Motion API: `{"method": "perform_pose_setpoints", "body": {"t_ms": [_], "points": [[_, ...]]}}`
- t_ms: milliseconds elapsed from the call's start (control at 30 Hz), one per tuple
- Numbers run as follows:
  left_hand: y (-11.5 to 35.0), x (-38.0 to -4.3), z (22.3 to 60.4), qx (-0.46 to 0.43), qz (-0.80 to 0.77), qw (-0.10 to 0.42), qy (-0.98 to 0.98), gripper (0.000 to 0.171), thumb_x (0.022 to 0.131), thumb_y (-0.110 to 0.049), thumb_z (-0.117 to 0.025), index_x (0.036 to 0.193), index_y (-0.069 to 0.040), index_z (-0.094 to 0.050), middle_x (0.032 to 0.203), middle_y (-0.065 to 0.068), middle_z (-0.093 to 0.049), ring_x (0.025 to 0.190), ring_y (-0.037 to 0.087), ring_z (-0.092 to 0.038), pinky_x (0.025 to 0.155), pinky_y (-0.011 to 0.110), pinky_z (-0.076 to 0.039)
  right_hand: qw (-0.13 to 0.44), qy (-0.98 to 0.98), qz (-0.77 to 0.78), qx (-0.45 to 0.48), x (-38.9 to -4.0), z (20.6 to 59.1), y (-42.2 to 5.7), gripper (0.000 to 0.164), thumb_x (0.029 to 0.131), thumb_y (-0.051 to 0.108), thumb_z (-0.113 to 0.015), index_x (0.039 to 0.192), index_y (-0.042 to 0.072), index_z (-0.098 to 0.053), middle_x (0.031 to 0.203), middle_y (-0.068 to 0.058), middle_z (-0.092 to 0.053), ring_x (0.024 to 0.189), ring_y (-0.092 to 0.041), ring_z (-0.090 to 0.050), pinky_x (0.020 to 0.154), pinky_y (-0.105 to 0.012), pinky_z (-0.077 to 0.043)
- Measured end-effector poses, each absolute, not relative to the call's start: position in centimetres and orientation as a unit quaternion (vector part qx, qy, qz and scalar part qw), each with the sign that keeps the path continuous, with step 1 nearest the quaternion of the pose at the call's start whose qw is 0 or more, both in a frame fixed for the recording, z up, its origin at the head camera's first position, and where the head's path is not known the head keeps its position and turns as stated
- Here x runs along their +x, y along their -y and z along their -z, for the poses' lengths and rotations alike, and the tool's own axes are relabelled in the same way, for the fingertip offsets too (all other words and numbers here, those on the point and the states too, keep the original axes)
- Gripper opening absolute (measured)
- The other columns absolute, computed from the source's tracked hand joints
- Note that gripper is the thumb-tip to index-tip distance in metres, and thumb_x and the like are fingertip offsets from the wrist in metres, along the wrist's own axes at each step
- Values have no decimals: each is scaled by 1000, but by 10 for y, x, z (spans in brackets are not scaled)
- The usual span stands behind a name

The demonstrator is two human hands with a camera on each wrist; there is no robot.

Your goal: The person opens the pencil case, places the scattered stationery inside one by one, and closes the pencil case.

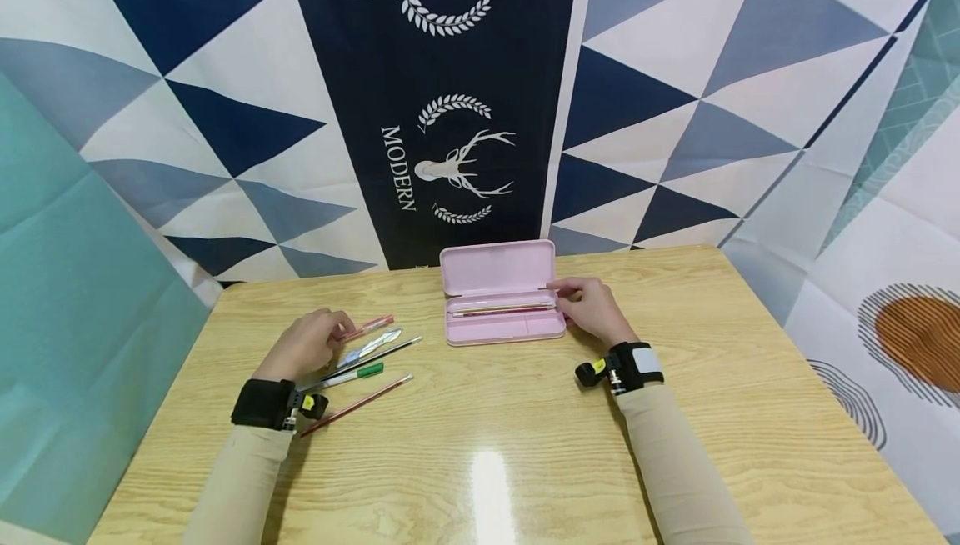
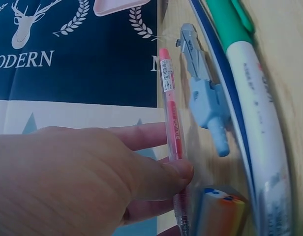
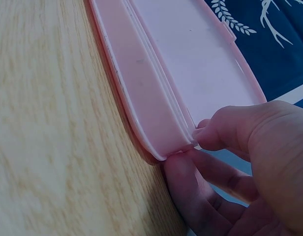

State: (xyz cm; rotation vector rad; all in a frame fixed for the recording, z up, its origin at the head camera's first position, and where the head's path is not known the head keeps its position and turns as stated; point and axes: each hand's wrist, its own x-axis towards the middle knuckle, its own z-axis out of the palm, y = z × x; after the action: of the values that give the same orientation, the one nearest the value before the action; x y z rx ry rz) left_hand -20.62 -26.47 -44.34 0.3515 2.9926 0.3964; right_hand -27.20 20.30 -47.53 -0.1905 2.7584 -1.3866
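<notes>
Across tabletop (image 1: 480,412): left fingers (image 2: 177,173) pinch one pink pen (image 2: 174,123) beside one compass (image 2: 207,101); right fingers (image 3: 218,132) grip one case (image 1: 498,272).

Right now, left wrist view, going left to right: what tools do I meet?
Pink pen → blue compass → thin blue pencil → marker with a green cap.

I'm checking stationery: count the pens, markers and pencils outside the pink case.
4: a pink pen in the left grip; then, below it in the head view, a dark pencil, green-capped marker and red pencil. That grip may hide more.
</notes>
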Motion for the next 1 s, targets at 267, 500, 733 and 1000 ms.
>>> {"method": "perform_pose_setpoints", "body": {"t_ms": [267,500,733,1000], "points": [[268,-207,436,133,-126,39,-982,31,86,9,-67,110,-11,-71,95,11,-68,86,27,-63,79,48,-56,23,-891,450,-64,-273,476,-203,32,90,7,-65,120,11,-73,105,-18,-71,74,-21,-64,55,-23,-57],[268,-207,430,140,-122,23,-982,29,87,7,-68,110,-10,-71,93,11,-68,84,27,-63,74,46,-56,19,-893,445,-66,-272,476,-204,32,90,7,-66,120,12,-73,107,-17,-71,77,-22,-64,57,-23,-56],[268,-209,424,141,-120,6,-983,27,86,4,-70,110,-9,-72,94,13,-68,84,28,-63,75,46,-56,17,-896,439,-69,-272,476,-204,32,90,7,-66,121,11,-73,110,-18,-70,77,-22,-64,57,-23,-56],[271,-211,419,150,-119,-7,-981,27,86,4,-70,110,-8,-72,94,13,-68,84,28,-63,75,47,-55,20,-896,439,-67,-271,474,-203,32,90,7,-65,121,11,-73,111,-18,-70,77,-22,-64,57,-22,-55]]}}
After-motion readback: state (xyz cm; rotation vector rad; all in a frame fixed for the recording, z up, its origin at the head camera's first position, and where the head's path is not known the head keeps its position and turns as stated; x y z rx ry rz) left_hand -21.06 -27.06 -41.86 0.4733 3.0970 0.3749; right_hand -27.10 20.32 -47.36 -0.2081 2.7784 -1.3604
